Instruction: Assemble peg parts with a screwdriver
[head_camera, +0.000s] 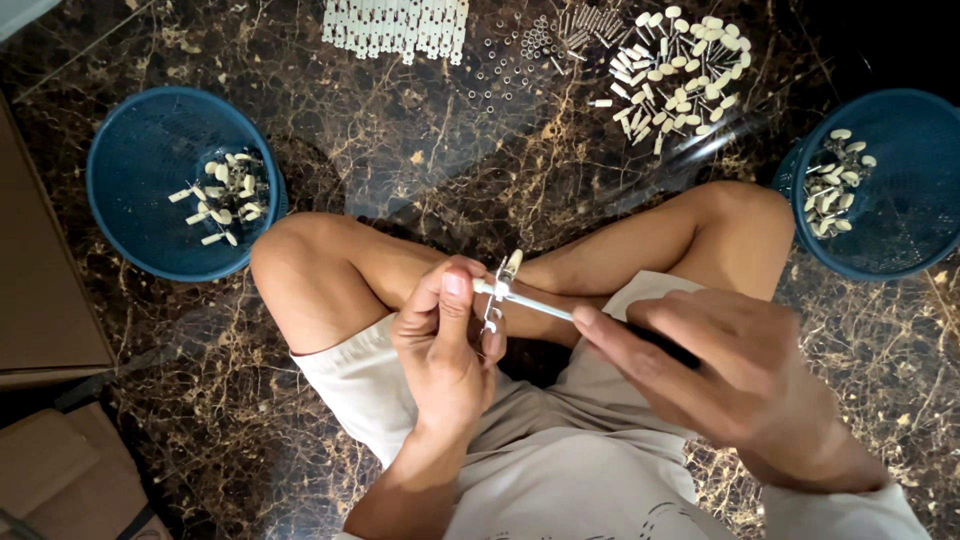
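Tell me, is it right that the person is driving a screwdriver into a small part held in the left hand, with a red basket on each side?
Not quite: the baskets are blue, not red, as the head view shows. The rest holds: the right hand works a screwdriver into a small part held by the left hand.

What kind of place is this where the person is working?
Probably a home or small workshop used for piecework assembly, done seated on the floor. The person sits cross-legged on a dark marble floor, with a blue basket on each side holding small cream parts, and a loose pile of parts ahead.
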